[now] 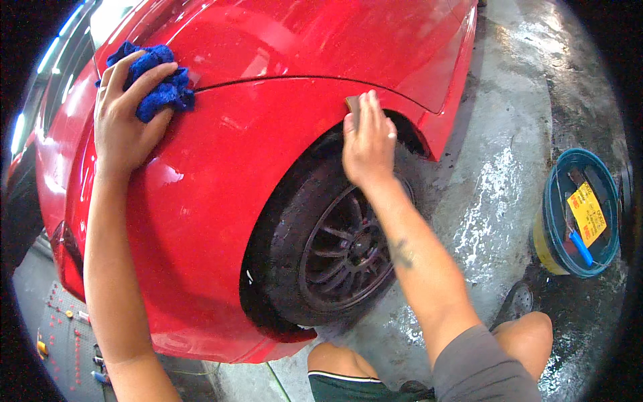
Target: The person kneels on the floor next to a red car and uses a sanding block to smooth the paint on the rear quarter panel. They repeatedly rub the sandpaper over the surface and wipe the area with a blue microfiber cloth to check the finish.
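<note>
A red car (pixel 268 33) fills most of the view, its glossy front fender (pixel 194 221) lying beneath both of the person's hands. The left hand (pixel 124 114) is placed at the upper left of the bodywork, its fingers spread and curved over a crumpled blue cloth (pixel 164 77), gripping it against the paint near the left end of a dark panel seam (pixel 281 78). The right hand (pixel 370 144), slightly blurred and wearing a ring, lies over the fender just above the wheel arch, below the seam. Its fingers are extended close together, grasping a thin brown pad (pixel 352 106) between thumb and fingers; the pad is partly covered, so its full shape cannot be determined. Below the right hand, a dark tyre (pixel 284 268) and a multi-spoke wheel (pixel 345 234) sit within the arch. To the right, a round container (pixel 547 201) with a teal rim stands on the wet grey floor (pixel 445 224), well apart from the car. Inside it are a yellow printed packet (pixel 587 214) and, against the packet's lower edge, a blue-handled tool (pixel 581 248). At lower right, a dark shoe (pixel 517 301) shows beside the person's bent knee (pixel 532 338).
</note>
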The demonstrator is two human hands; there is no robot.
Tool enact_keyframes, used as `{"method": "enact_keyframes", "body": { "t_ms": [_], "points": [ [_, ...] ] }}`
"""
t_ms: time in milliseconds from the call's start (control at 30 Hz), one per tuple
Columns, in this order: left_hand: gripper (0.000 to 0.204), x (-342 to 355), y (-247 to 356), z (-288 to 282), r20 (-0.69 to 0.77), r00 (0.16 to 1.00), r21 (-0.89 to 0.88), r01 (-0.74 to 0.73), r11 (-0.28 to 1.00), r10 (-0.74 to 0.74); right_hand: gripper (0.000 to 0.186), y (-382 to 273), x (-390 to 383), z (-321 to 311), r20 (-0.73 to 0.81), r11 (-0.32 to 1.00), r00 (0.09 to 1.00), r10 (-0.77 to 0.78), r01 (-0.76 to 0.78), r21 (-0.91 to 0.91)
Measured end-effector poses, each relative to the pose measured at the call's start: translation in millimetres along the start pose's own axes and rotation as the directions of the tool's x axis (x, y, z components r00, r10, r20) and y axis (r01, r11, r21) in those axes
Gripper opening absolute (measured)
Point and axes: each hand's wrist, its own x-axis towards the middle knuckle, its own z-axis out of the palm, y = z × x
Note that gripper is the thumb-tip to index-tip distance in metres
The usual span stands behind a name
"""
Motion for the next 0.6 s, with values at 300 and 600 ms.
{"method": "enact_keyframes", "body": {
  "t_ms": [300, 600],
  "points": [
    [0.061, -4, 1, -12, 0.019, 1.0, 0.023, -0.018, 1.0, 0.017, 0.059, -13, -39, 1, 0.074, 0.994, 0.992, -0.105, 0.106, -0.006],
    [0.059, 8, 8, -7, 0.005, 1.0, 0.005, -0.004, 1.0, 0.004, 0.054, 50, 2, 11, 0.033, 0.961, 0.985, 0.168, -0.171, 0.219]
  ]
}}
